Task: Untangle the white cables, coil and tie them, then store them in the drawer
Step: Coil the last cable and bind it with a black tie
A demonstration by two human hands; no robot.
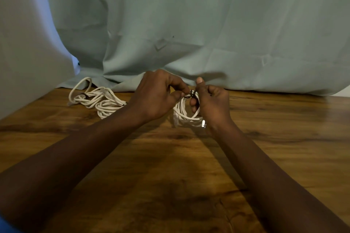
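A small coil of white cable (pixel 186 114) is held upright just above the wooden table (pixel 265 123) at its middle. My right hand (pixel 212 104) grips the coil's right side, fingers curled through the loop. A dark tie (pixel 192 93) wraps the coil's top. My left hand (pixel 157 94) pinches that tie between thumb and fingertips. A metal plug end (pixel 203 124) shows by my right wrist. To the left, a bigger bundle of white cables (pixel 96 99) lies on the table with dark ties on it.
A pale green cloth (pixel 189 24) hangs behind and drapes onto the table's back edge. A white surface (pixel 22 62) stands along the left side. No drawer is in view.
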